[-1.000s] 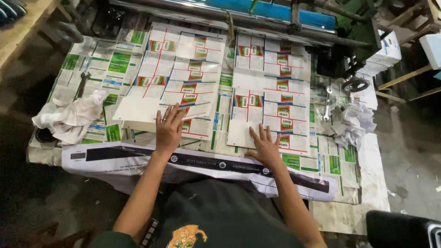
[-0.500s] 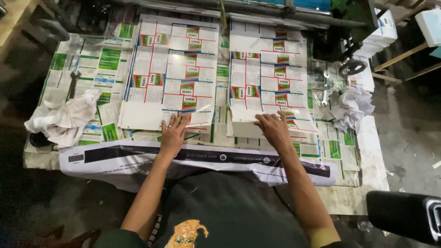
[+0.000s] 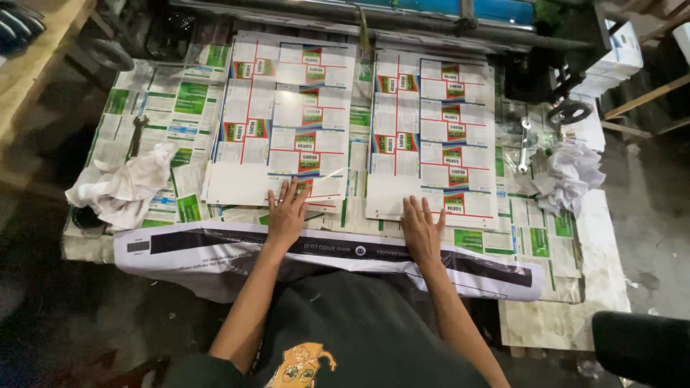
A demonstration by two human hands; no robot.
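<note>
Fingers (image 3: 293,192) of my left hand (image 3: 286,215) are spread flat, gripping nothing, tips pressing the near edge of the left printed sheet stack (image 3: 284,122). My right hand (image 3: 421,231) is the same: fingers splayed, palm down, holding nothing, fingertips on the near edge of the right printed sheet stack (image 3: 431,136).

Counting as I go: two hands, two stacks of printed carton sheets side by side, each running away from my fingertips toward the machine bar (image 3: 374,21) at the far side. Both stacks lie just beyond the black-and-white banner (image 3: 215,248), which crosses under my wrists. Two crumpled white rags: one (image 3: 122,188) well to the left of the left stack, one (image 3: 571,172) to the right of the right stack. Two spanners as well, one (image 3: 136,135) left of the left stack above the rag, one (image 3: 523,144) between the right stack and the right-hand rag.

Against half a second ago: my left hand has slid up from the banner edge onto the sheet, and my right hand has pulled back from well onto its stack to the near edge. The stacks themselves look unmoved.
</note>
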